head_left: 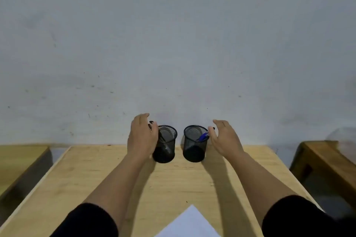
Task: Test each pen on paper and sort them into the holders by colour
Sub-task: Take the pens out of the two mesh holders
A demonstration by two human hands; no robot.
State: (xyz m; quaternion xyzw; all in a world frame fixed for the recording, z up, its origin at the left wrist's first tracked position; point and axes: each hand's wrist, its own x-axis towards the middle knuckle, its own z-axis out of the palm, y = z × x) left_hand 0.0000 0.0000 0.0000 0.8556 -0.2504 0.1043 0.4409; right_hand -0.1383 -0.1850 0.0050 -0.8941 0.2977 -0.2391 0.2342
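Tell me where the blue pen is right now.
The blue pen leans inside the right mesh holder at the far edge of the wooden table, just left of the right hand.

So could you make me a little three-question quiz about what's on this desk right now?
1. True or false: the blue pen stands in the right holder.
2. What lies at the near edge of the table? A) paper B) a phone C) a cup
3. Fill in: the left hand is at the outer side of the left ____.

Key
1. True.
2. A: the white paper.
3. Holder. The right hand is beside the other one, fingers straight.
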